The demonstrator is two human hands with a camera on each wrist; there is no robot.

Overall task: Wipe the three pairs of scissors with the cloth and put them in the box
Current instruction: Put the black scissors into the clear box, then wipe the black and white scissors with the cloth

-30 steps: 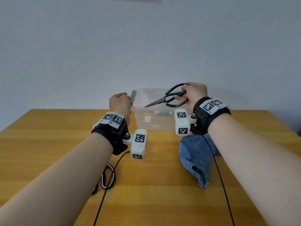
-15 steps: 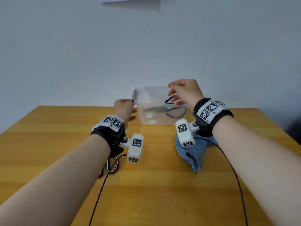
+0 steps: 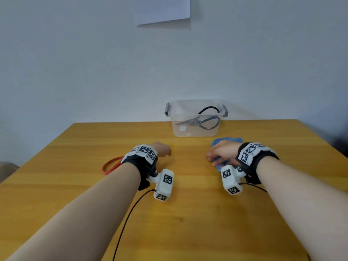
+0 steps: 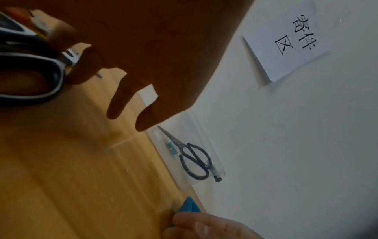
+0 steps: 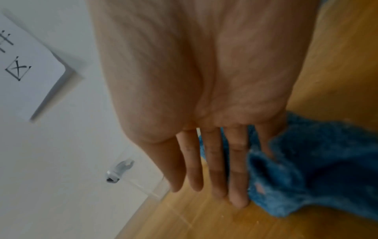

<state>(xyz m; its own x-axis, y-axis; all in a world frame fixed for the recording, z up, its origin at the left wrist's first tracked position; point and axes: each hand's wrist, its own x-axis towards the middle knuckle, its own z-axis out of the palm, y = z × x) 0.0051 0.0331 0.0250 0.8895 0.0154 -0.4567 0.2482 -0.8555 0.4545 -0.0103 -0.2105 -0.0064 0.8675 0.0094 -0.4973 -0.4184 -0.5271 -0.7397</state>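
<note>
A clear plastic box (image 3: pixel 188 131) stands at the table's far edge with black scissors (image 3: pixel 205 121) lying inside, also seen in the left wrist view (image 4: pixel 194 160). My right hand (image 3: pixel 220 153) rests with straight fingers (image 5: pixel 212 169) on the blue cloth (image 3: pixel 227 139), in front of the box. My left hand (image 3: pixel 162 149) is low on the table; its thumb and forefinger pinch the neck of black-handled scissors (image 4: pixel 30 77), which my wrist hides in the head view. Red-handled scissors (image 3: pixel 111 164) lie left of that wrist.
A wooden table (image 3: pixel 188 223) spreads bare between and in front of my arms. A sheet of paper (image 3: pixel 162 9) with printed characters hangs on the wall above the box. Camera cables trail from both wrists.
My right hand let the black scissors go in the box and came back down onto the cloth. My left hand left the box's rim and drew back to the scissors on the table.
</note>
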